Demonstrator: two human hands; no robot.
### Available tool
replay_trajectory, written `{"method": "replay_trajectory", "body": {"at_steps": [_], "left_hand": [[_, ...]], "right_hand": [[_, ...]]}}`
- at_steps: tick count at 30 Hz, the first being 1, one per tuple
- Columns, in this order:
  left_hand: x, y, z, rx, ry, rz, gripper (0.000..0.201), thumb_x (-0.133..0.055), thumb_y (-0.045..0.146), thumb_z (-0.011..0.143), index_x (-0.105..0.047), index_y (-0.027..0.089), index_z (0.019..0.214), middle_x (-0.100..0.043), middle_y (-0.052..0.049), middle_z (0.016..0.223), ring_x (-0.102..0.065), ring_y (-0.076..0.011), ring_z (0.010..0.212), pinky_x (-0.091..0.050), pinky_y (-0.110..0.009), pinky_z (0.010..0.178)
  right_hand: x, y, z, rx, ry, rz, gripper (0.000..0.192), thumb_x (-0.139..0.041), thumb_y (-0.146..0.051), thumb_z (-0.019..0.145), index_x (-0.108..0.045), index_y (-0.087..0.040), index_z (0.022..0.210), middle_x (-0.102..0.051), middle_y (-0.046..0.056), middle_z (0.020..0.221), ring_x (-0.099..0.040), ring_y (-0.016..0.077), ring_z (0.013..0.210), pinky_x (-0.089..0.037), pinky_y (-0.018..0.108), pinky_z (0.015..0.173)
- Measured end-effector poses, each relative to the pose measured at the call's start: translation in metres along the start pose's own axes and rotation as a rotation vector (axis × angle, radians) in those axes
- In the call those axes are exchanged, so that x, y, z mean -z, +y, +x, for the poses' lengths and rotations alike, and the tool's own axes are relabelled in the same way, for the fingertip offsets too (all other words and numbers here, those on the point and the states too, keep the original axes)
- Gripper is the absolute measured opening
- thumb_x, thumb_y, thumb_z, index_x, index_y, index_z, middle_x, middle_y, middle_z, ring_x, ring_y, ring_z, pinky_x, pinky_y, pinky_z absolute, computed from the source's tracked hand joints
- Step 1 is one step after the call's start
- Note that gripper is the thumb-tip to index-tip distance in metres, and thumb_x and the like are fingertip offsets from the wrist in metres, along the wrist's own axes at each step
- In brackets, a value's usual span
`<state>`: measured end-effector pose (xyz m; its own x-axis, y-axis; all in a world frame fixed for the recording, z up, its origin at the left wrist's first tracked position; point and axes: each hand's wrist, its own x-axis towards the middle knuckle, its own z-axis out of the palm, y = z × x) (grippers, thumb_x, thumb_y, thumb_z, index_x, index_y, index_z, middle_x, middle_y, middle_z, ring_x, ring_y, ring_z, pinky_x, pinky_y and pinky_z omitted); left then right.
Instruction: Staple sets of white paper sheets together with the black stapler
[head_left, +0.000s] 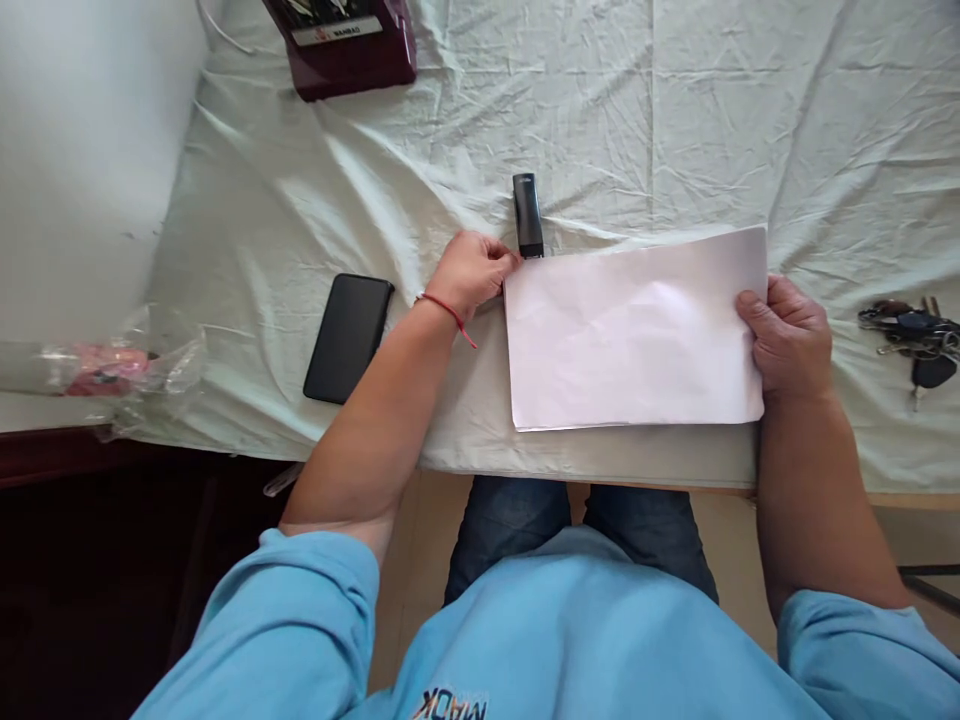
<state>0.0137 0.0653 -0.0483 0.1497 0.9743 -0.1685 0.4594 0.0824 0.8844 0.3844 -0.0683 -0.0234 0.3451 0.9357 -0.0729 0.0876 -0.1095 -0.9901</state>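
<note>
Maroon box cut off by top edge; label too small to read; keys partly cropped right.

The sheet of paper at centre frame was plain white, unpatterned. The stapler above its upper left corner was black. The phone at centre left was glossy black. The tablecloth was pale green, without pattern. The box at the upper edge was maroon with a white label. The wrist band was red. The sleeves at the lower edge were light blue. The keys at the right edge were dark.
</note>
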Motion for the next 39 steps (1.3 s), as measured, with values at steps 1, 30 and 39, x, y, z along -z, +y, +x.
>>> {"method": "replay_trajectory", "body": {"at_steps": [1, 30, 39], "left_hand": [[-0.001, 0.000, 0.002, 0.023, -0.001, -0.014, 0.023, -0.075, 0.018, 0.091, -0.068, 0.016, 0.070, -0.047, 0.003, 0.051, -0.039, -0.0084, 0.049, -0.037, -0.029, 0.052], [-0.019, -0.024, 0.000, -0.256, 0.228, -0.025, 0.017, -0.078, 0.028, 0.092, -0.063, 0.024, 0.100, -0.067, 0.004, 0.066, -0.066, -0.0175, 0.064, -0.056, -0.036, 0.074], [-0.024, -0.011, -0.012, -0.354, 0.307, -0.027, 0.029, -0.071, 0.030, 0.097, -0.075, 0.032, 0.126, -0.072, -0.003, 0.097, -0.072, -0.0217, 0.097, -0.059, -0.036, 0.089]], "right_hand": [[-0.001, -0.001, -0.001, 0.000, 0.002, 0.003, 0.055, -0.094, -0.059, 0.071, -0.077, -0.020, 0.107, -0.078, 0.003, 0.092, -0.072, 0.0164, 0.083, -0.060, 0.029, 0.076], [0.000, -0.002, 0.006, -0.032, 0.156, 0.017, 0.045, -0.090, -0.042, 0.063, -0.081, -0.021, 0.102, -0.077, 0.004, 0.091, -0.073, 0.0212, 0.092, -0.062, 0.035, 0.079], [0.002, -0.001, 0.008, 0.011, 0.212, 0.029, 0.042, -0.093, -0.046, 0.061, -0.080, -0.022, 0.092, -0.075, 0.005, 0.087, -0.073, 0.0234, 0.090, -0.062, 0.038, 0.077]]}}
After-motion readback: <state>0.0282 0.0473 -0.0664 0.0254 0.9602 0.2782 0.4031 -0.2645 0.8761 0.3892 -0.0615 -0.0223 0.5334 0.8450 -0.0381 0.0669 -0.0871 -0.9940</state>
